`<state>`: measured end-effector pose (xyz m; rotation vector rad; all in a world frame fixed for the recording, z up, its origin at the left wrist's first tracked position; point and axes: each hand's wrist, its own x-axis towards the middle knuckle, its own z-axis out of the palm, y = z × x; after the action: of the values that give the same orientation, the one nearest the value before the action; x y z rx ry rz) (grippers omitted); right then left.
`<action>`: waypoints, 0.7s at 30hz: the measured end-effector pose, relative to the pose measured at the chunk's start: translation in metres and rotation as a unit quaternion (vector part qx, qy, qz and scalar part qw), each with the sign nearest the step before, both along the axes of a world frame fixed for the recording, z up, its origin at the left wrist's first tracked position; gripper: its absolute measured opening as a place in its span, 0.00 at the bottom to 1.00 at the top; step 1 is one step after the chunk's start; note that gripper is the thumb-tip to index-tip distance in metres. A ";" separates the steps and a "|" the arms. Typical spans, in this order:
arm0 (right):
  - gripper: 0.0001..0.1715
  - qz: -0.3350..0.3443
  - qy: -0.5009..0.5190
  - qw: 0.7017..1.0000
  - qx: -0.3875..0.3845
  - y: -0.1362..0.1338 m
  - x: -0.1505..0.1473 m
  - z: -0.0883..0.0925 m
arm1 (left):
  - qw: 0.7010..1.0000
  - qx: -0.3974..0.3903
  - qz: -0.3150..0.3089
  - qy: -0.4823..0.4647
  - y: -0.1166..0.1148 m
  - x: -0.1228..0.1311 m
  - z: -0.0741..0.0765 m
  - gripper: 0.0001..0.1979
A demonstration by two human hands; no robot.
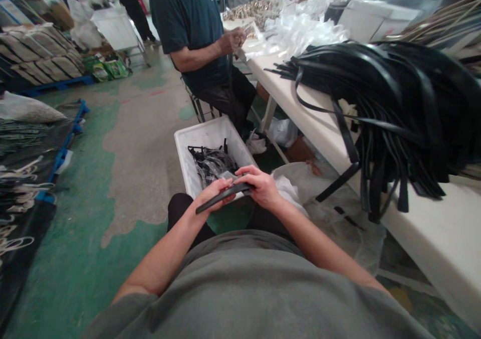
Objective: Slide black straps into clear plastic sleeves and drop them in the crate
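A black strap (218, 198) lies across both my hands in front of my lap, one end pointing down to the left. My left hand (216, 193) is closed around it from beneath. The fingers of my right hand (261, 184) grip it at the other end, close to the left fingertips; what exactly sits between the fingertips is too small to tell. Just beyond my hands, a white plastic bin (181, 146) stands on the floor. Inside it lie black straps (210, 161) mixed with clear plastic film.
To the right, a long white table (421, 228) bears a large heap of black straps (376, 88) hanging over its edge. Clear plastic bags (300, 33) lie farther back. A co-worker (191, 33) sits beyond the bin. Blue pallets (71, 133) hold goods at left.
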<state>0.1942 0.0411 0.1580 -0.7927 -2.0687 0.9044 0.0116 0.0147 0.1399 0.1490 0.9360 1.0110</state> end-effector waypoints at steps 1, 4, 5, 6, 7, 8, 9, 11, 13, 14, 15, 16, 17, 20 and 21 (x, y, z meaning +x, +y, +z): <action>0.14 -0.009 -0.012 1.000 0.024 0.001 -0.001 -0.001 | 1.000 0.012 -0.003 0.001 -0.003 0.002 -0.002 0.06; 0.14 -0.005 -0.060 0.995 0.075 0.002 -0.001 -0.006 | 1.000 0.024 -0.011 0.002 -0.010 0.002 -0.013 0.05; 0.13 -0.006 -0.085 0.993 0.084 0.004 0.000 -0.008 | 0.999 0.031 -0.006 0.008 -0.010 0.001 -0.019 0.04; 0.12 -0.022 -0.114 0.989 0.087 0.005 0.001 -0.009 | 0.999 0.031 -0.016 0.005 -0.007 -0.001 -0.025 0.03; 0.12 -0.033 -0.145 0.985 0.088 0.006 0.003 -0.008 | 0.999 0.036 -0.039 -0.010 -0.003 -0.002 -0.030 0.03; 0.11 -0.044 -0.165 0.982 0.085 0.005 0.006 -0.004 | 0.996 0.048 -0.063 -0.031 0.002 -0.004 -0.032 0.05; 0.12 -0.047 -0.176 0.980 0.077 0.001 0.009 0.001 | 0.993 0.059 -0.082 -0.053 0.007 -0.005 -0.031 0.08; 0.12 -0.021 -0.170 0.984 0.047 -0.014 0.019 0.017 | 0.990 0.074 -0.079 -0.090 0.018 -0.009 -0.021 0.13; 0.11 0.029 -0.141 0.990 -0.004 -0.033 0.032 0.031 | 0.994 0.062 -0.031 -0.088 0.036 -0.014 -0.008 0.17; 0.11 0.053 -0.128 0.990 -0.036 -0.041 0.039 0.035 | 0.996 0.049 -0.007 -0.071 0.048 -0.019 -0.002 0.18; 0.11 0.071 -0.117 0.988 -0.067 -0.049 0.046 0.035 | 0.998 0.034 0.015 -0.047 0.061 -0.025 0.002 0.20; 0.12 0.078 -0.117 0.985 -0.104 -0.055 0.053 0.033 | 0.998 0.027 0.042 -0.023 0.073 -0.032 0.006 0.21; 0.12 0.086 -0.118 0.979 -0.143 -0.060 0.058 0.028 | 0.996 0.026 0.081 0.003 0.085 -0.039 0.009 0.20; 0.13 0.111 -0.109 0.955 -0.253 -0.071 0.065 0.009 | 0.978 0.052 0.191 0.066 0.105 -0.054 0.017 0.15; 0.13 0.112 -0.094 0.947 -0.285 -0.072 0.064 0.004 | 0.973 0.074 0.201 0.079 0.104 -0.053 0.019 0.13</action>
<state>0.2578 -0.0307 0.1625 -0.9776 -2.1071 1.6569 -0.0416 0.1185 0.1593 0.1706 1.0593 1.4630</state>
